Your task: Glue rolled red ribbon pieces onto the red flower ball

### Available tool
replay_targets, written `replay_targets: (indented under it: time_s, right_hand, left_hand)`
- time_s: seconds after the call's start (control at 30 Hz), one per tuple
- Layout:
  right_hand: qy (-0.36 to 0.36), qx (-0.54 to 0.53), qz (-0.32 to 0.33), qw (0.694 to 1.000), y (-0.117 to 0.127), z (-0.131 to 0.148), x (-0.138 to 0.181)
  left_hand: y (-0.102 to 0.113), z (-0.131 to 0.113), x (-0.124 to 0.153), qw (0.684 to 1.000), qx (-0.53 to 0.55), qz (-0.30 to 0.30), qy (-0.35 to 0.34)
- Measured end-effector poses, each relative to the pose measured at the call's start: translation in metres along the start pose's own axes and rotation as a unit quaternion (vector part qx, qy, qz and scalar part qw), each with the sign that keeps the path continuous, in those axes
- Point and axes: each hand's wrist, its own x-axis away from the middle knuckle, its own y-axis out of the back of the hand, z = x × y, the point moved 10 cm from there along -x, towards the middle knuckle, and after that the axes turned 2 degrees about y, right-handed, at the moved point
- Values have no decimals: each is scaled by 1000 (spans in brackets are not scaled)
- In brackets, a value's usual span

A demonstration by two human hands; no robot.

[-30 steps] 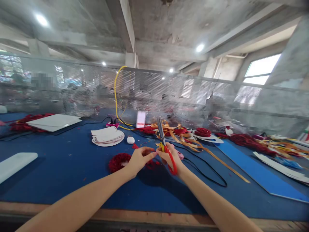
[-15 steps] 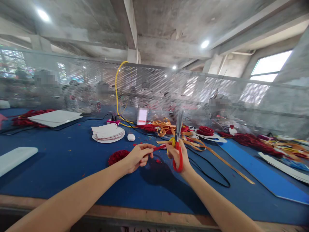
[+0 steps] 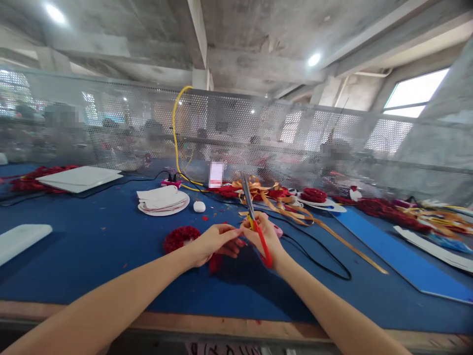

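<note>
With forearms (image 3: 129, 286) angled inward, the left hand (image 3: 212, 242) pinches red ribbon (image 3: 215, 265) and the right hand (image 3: 266, 242) grasps scissors (image 3: 254, 224); blue tabletop (image 3: 177, 298) stretches toward the near tan edge (image 3: 221, 326).

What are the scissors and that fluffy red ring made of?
Scissors: grey, metal-looking blades with a slight shine; the smooth, bright red handle is probably plastic. Red ring: looks soft and matt, maybe fabric or yarn, because its surface is bumpy; I can't tell which.
</note>
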Motion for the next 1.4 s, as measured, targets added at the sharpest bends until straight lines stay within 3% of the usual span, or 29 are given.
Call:
replay_targets:
  time_s: [0.23, 0.63, 0.87, 1.4]
  right_hand:
    - [16, -14, 9, 1000, -4, 3, 3]
    - [27, 11, -23, 999, 7, 2, 1]
    - [-1, 1, -30, 1000, 8, 0, 5]
    - [-2, 12, -39, 999, 10, -3, 2]
  left_hand:
    - [8, 0, -1, 999, -6, -35, -10]
    - [26, -26, 5, 978, -121, -134, -109]
    - [27, -32, 8, 970, -135, -143, -143]
    - [28, -27, 5, 970, -145, -136, -137]
